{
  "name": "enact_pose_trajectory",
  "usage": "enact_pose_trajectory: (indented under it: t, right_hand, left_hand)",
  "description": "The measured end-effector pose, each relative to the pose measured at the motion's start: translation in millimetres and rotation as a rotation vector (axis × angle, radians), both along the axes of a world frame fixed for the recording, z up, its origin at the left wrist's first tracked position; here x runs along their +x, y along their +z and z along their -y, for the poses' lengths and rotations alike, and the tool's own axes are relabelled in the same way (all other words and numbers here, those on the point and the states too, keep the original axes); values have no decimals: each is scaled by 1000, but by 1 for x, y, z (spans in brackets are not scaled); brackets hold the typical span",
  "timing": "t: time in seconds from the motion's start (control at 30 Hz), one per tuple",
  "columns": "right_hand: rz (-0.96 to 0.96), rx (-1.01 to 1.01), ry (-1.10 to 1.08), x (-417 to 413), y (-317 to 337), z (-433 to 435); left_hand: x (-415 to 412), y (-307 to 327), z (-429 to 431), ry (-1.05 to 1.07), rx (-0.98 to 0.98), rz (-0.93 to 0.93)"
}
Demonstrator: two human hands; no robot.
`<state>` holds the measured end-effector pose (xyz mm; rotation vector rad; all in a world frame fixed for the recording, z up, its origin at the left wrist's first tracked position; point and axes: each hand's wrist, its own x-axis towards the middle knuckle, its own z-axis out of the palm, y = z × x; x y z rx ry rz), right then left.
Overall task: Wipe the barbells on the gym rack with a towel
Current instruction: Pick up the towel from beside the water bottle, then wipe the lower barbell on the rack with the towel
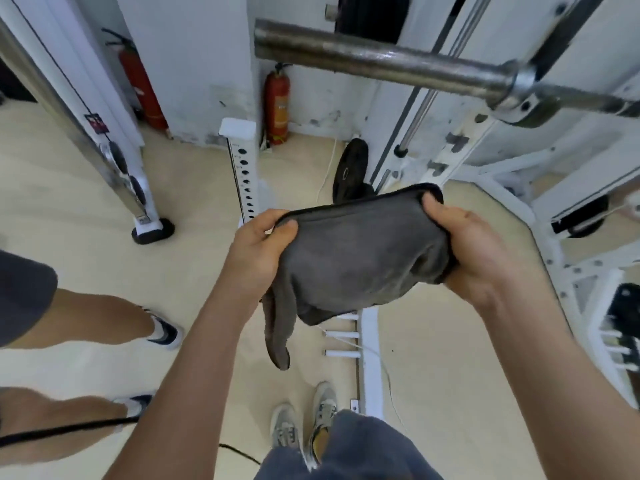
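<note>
Grey cloth spans the gap between our hands: we hold the towel [360,258] stretched out in front of us, below the barbell [381,60] and well apart from it. Our left hand [259,247] pinches one corner of the towel, thumb on top of the dark hem and fingers curled underneath. Our right hand [474,251] grips the opposite end, thumb pressed over the hem and fingers wrapped under the bunched fabric. A loose tail of the towel hangs down below the left hand. Above and beyond the towel, the barbell's dull, mottled steel end points up and to the left, and its collar sits in a holder on the white rack [460,143] to our right. A black weight plate [349,174] leans at the rack's foot, just past the towel's far edge. Against the white wall stands a red fire extinguisher [277,105], with a second extinguisher [142,88] farther left. On the pale floor [450,393] to our left we see another person's bare legs [86,320] in dark and white shoes, and our own shoes [304,424] show at the bottom.
</note>
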<state>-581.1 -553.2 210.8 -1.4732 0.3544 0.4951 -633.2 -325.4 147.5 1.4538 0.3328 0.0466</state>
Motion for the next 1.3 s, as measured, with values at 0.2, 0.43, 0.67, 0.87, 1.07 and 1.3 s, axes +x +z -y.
enact_pose_trajectory:
  t: [0.2,0.43,0.67,0.87,1.07,1.3]
  right_hand:
    - [159,58,-60,-33,61,31]
    - [749,-1108,-214,-35,87,82]
    - [321,-34,-161,-32,101,115]
    - [311,220,-397,12,91,212]
    - [327,234,-114,69,91,350]
    - [490,-271,-67,126,77,517]
  left_hand:
    - [10,78,57,-573,70,10]
    - [15,116,135,-437,-358,139]
    - [20,139,230,-665,29,171]
    - [63,128,288,-258,366,412]
    - [114,120,411,-612,112,133]
    - [166,143,523,-451,-77,55]
